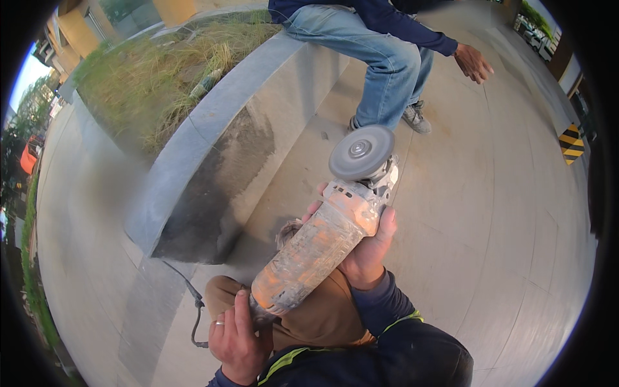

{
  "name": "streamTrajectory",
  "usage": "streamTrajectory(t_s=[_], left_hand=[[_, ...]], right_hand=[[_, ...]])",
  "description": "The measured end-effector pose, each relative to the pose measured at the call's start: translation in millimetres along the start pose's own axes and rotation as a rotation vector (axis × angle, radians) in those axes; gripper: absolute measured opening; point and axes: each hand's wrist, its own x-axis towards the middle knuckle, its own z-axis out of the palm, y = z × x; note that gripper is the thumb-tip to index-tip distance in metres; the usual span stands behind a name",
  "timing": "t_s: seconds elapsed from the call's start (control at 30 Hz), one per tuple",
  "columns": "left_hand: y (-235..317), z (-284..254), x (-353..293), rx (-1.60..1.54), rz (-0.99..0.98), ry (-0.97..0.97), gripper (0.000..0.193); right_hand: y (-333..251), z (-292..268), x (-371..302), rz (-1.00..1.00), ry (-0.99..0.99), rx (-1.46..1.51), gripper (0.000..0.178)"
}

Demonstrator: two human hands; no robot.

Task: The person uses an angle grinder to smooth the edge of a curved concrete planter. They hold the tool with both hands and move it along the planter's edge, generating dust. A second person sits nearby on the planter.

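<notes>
An angle grinder [309,258] with a worn orange body, smeared with grey dust, lies slantwise across my two hands. Its round grey disc [375,155] is at the far end and faces up. My left hand [240,345], with a ring on one finger, is closed around the narrow rear end. From below, my right hand [369,258] cradles the body close to the head, its thumb along the right side and fingertips showing on the left. A dark cable [196,303] lies on the paving left of my knee; where it joins the grinder is hidden.
A low concrete planter wall [193,142] with a dark stained face stands ahead on the left, with dry grass [155,84] behind it. Another person in jeans [387,71] sits on it, a bare hand [472,63] hanging free. A yellow-black striped block [571,144] stands far right.
</notes>
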Motion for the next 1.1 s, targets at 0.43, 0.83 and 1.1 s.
streamTrajectory(t_s=[0.43,0.83,1.1], left_hand=[[-4,5,-4,-0.008,0.0,-0.012,0.077],[-5,4,-4,-0.007,-0.007,0.006,0.076],[-7,10,-1,-0.016,0.025,0.081,0.066]], right_hand=[[6,-8,1,0.03,-0.065,0.059,0.093],[8,2,1,0.022,0.082,0.022,0.109],[5,9,2,-0.022,0.051,-0.003,0.107]])
